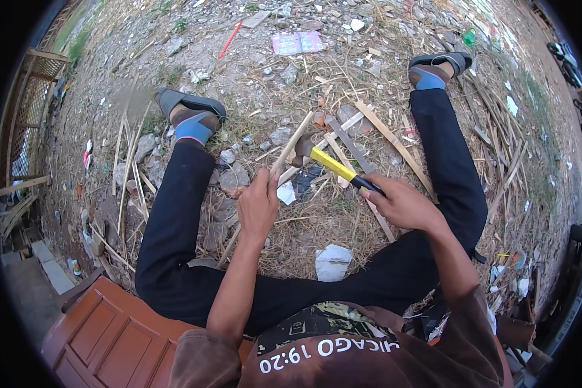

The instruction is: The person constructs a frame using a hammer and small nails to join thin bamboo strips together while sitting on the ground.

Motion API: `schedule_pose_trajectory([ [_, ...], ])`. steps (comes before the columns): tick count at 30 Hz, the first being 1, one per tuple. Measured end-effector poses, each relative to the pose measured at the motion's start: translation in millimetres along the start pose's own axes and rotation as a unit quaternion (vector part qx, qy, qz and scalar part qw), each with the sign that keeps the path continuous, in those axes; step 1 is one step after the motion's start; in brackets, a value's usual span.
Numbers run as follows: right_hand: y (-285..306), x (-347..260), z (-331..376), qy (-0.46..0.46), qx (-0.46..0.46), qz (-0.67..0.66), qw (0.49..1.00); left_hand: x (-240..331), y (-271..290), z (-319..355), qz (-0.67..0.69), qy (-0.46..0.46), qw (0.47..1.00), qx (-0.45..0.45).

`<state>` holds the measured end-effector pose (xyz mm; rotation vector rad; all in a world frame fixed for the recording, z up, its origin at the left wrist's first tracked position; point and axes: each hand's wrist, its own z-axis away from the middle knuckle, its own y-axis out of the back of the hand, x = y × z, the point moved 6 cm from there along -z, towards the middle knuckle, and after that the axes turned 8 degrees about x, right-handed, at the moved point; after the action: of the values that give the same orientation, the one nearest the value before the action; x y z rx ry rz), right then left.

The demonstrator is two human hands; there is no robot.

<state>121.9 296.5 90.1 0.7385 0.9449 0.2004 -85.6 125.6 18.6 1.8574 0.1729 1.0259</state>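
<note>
My left hand (258, 205) is closed round a thin wooden strip (296, 141), which slants up and away to the right between my spread legs. In my right hand (402, 202) is a hammer (333, 164) with a yellow and black handle, gripped near its end. The rusty-brown hammer head is close beside the upper part of the strip; whether the two touch I cannot tell. Just beyond the hammer, a long grey flat strip (350, 143) lies among pieces of wood. A longer wooden slat (394, 143) lies to its right.
Dry grass, stones and scraps cover the ground. More wood strips (130, 161) lie by my left leg and a pile of sticks (507, 155) beyond my right leg. A pink package (297, 43) lies ahead. A reddish-brown panelled piece (110, 336) stands at near left.
</note>
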Motion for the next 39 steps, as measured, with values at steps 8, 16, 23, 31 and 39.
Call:
schedule_pose_trajectory([
  [8,30,6,-9,-0.127,-0.163,-0.035,0.978,-1,7,4,-0.011,-0.018,0.999,-0.034],
  [16,52,-11,-26,-0.044,-0.196,0.097,0.975,-7,8,6,-0.017,-0.017,0.998,-0.051],
  [23,41,-1,-28,-0.086,-0.239,0.045,0.966,-9,3,8,-0.020,-0.005,0.996,-0.081],
  [31,45,5,-27,-0.133,-0.268,-0.006,0.954,-21,9,12,-0.015,-0.037,0.994,-0.105],
  [39,37,18,-42,-0.142,-0.295,0.012,0.945,-21,0,17,-0.024,-0.071,0.988,-0.132],
])
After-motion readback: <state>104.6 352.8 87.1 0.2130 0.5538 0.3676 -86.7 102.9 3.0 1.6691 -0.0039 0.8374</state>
